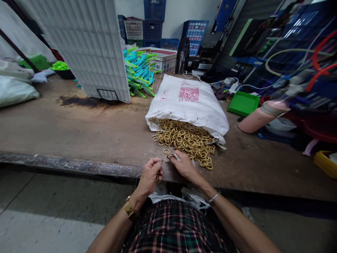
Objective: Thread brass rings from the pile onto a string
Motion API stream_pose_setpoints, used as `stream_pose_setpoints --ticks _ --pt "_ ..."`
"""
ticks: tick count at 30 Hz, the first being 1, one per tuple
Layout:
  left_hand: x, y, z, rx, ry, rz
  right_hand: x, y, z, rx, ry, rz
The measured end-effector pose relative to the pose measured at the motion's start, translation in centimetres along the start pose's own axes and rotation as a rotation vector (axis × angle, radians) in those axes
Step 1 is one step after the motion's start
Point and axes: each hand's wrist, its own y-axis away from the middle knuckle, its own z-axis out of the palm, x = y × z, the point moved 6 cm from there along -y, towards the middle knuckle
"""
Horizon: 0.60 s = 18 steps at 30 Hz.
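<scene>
My left hand is closed at the table's front edge, fingertips pinched together. Gold-coloured rings show partly in its curled fingers; how many I cannot tell. Close by on the right, my right hand is closed on a gold-coloured ring at its fingertips. A small greyish-white thing shows at these fingers, too small to name. Just beyond lies a heap of gold-coloured rings, spilling from the mouth of a white sack with red print. One loose ring lies apart from the heap.
A white ribbed panel stands upright on the wooden table. Behind it are turquoise and green plastic clips. To the right stand a green tray and a pink bottle. Stacked crates and a fan are farther back.
</scene>
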Motion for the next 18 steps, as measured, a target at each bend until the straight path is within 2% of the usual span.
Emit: stream_pose_setpoints --ticks 4,7,10,15,18 --pt "0.1 -0.1 0.2 0.025 -0.253 0.109 -0.5 1.2 1.0 -0.092 -0.487 0.095" --pt "0.2 0.0 0.6 0.008 -0.329 0.149 -0.8 2.2 2.6 -0.213 -0.678 0.174" --pt "0.7 0.3 0.7 0.026 -0.381 0.203 -0.9 2.7 3.1 -0.246 -0.692 0.162" --pt "2.1 1.1 1.1 0.047 -0.574 0.383 -0.8 2.5 1.6 -0.168 -0.591 0.070" --pt "2.5 1.5 1.8 0.001 -0.656 0.439 -0.9 2.6 1.0 -0.154 -0.550 0.036"
